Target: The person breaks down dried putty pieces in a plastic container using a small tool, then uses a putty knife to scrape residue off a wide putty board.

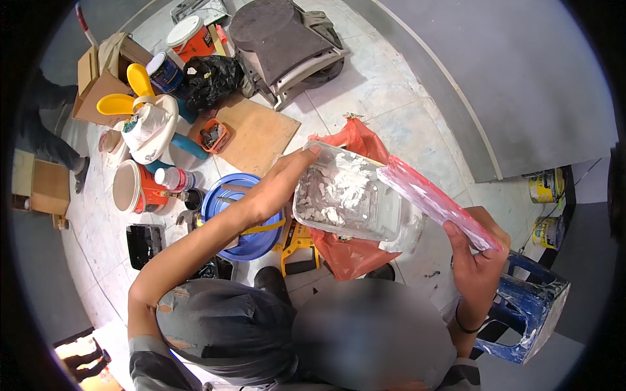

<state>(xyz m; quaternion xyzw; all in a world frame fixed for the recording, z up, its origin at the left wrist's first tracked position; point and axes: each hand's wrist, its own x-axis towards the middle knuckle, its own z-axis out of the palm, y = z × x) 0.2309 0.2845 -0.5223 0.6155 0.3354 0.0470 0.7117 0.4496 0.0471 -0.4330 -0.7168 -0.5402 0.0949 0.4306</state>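
Note:
My left hand (277,182) is closed on the left rim of a clear plastic tub (386,218), which tilts so that its inside faces me. White paste clings in lumps to the tub's bottom and walls. In my right hand (479,257) is a long, flat red scraper (433,199), smeared with white. Its far end meets or overlaps the tub's upper right corner; whether they touch, I cannot tell. An orange-red plastic bag (352,255) lies on the floor below the tub.
A blue round lid or tub (255,249) and a yellow-handled saw (298,251) lie left of my knees. Paint buckets (130,186), a cardboard sheet (261,127) and a dark seat-like object (274,32) stand farther off. To the right is a blue stool (531,319). Another person's legs (55,124) show far left.

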